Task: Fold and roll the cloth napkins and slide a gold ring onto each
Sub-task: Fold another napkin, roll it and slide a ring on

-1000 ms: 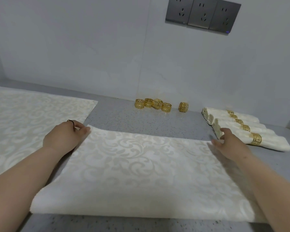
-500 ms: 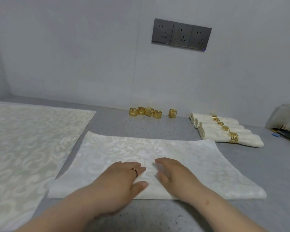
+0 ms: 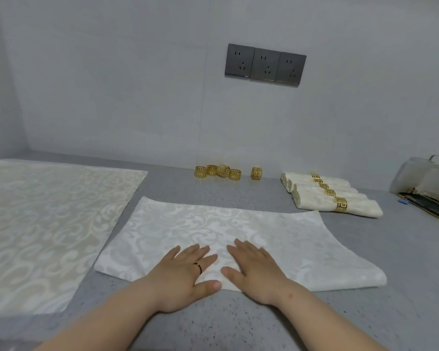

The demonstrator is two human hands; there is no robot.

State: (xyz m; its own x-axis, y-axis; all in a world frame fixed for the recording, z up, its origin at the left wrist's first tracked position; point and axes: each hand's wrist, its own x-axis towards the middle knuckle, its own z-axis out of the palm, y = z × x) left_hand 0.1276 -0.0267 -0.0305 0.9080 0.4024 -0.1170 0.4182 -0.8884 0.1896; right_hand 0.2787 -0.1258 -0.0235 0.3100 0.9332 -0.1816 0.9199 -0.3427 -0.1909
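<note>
From the head view we see a grey speckled worktop (image 3: pixel 238 323) against a pale wall. A cream damask napkin (image 3: pixel 213 224), folded into a wide band with a soft rounded fold along its near edge, lies in the middle. Our left hand (image 3: pixel 185 272) and right hand (image 3: pixel 254 269) lie flat on that near edge, side by side, each grip spread, fingers straight, holding nothing. A larger patterned cloth (image 3: pixel 48 211) lies flat to the left, just apart from the napkin. Five loose gold rings (image 3: pixel 217 171) with cut-out fretwork stand by the wall. To their right, four rolled napkins (image 3: pixel 312 201) lie touching, each ringed. Bare worktop runs between napkin and rings
</note>
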